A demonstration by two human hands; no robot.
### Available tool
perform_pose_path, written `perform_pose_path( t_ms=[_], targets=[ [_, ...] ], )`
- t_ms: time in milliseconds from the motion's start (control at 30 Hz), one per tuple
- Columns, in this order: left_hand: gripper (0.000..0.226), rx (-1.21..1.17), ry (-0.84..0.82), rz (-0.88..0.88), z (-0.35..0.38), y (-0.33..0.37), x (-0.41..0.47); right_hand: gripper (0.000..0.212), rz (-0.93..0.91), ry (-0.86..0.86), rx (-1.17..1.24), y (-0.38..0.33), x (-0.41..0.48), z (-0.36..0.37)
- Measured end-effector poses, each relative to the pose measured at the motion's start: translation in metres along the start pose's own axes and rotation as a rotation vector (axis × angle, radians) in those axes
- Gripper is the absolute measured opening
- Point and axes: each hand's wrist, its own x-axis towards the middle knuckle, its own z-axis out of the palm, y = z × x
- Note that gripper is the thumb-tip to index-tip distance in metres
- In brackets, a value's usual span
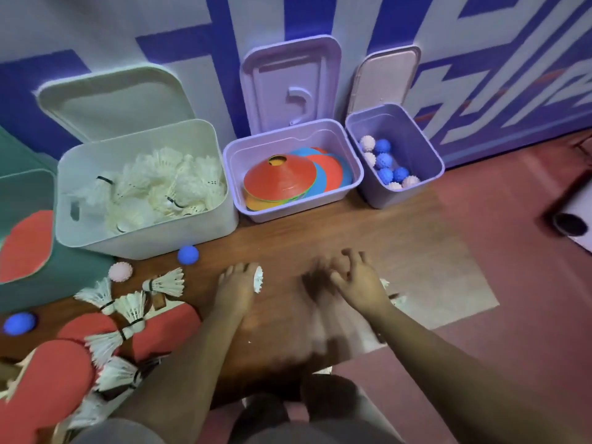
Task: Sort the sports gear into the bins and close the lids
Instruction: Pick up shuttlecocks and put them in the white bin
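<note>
Both hands are working low over the wooden floor in front of the white bin (144, 200): I am closing my left hand (237, 288) around one shuttlecock (258, 279), feather skirt poking out, while my right hand (358, 280) is hovering with fingers spread and curled, holding nothing I can make out. Largest first, the white bin, a smooth stiff plastic box, is sitting with its lid (112, 100) tipped open against the wall and a heap of shuttlecocks inside. Right of it, the lilac bin (293, 169) is holding flat agility cones, and further right the small bin (395, 155) is holding spiky balls. Left of the white bin's front, loose shuttlecocks (165, 282) and a pink spiky ball (120, 271) are lying scattered. Shuttlecocks are probably featherlight and crushable; I judge the cork end the safest hold.
</note>
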Motion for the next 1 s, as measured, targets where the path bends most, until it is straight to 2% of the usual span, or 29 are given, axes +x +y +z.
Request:
perform_pose_path(
  t_ms=[100,167,267,367,500,633,867,1000],
  targets=[
    [0.05,-0.068,0.049,0.04,0.01,0.018,-0.006,0.059,0.128,0.061,-0.032,0.029,-0.021,-0.009],
    [0.051,-0.251,0.074,0.086,0.016,0.035,-0.01,0.059,0.196,0.105,-0.042,0.047,-0.034,-0.017],
    [0.057,-0.495,0.037,0.175,0.019,0.067,-0.019,0.056,0.288,0.166,-0.043,0.072,-0.055,-0.018],
    [0.062,-0.558,-0.029,0.19,0.018,0.092,-0.029,0.059,0.34,0.224,-0.08,0.085,-0.073,-0.004],
    [0.059,-0.562,-0.042,0.205,0.022,0.107,-0.038,0.057,0.321,0.355,-0.142,0.099,-0.082,0.01],
    [0.053,-0.551,-0.042,0.199,0.027,0.115,-0.041,0.064,0.336,0.315,-0.153,0.121,-0.075,0.023],
    [0.051,-0.606,-0.081,0.2,0.046,0.117,-0.035,0.032,0.234,0.445,-0.093,0.142,-0.058,0.032],
    [0.052,-0.59,-0.097,0.144,0.047,0.114,-0.028,0.035,0.146,0.39,-0.193,0.143,-0.047,0.047]
  ],
)
